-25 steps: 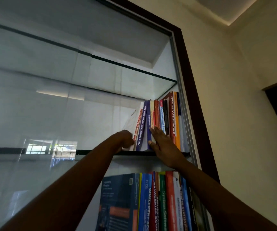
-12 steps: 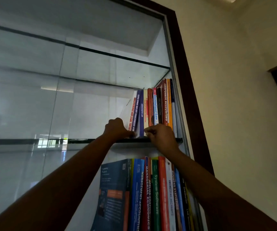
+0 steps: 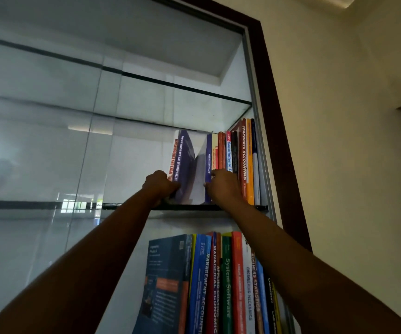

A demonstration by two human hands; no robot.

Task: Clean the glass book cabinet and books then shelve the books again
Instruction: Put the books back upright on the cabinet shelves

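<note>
Right, I see two hands raised to the glass shelf (image 3: 189, 207) at centre frame, inside the dark brown cabinet frame (image 3: 279, 116). Two books lean left there as a pair: a white-spined book (image 3: 171, 157) with red lettering, and the purple International Law and Human Rights book (image 3: 182, 160) against it. The left hand (image 3: 160, 186) is curled round the foot of that purple book, knuckles toward me. A wedge-shaped gap parts the pair from the upright row (image 3: 238, 160) to the right, where I count roughly nine spines. The Administrative Law book (image 3: 208, 160) stands leftmost in it, with red Corporate Accounting (image 3: 244, 155) the tallest. The right hand (image 3: 223, 189) hooks its fingers round the Administrative Law book's edge, low on the spine. At lower centre stands a second row (image 3: 226, 273) of about a dozen books.
</note>
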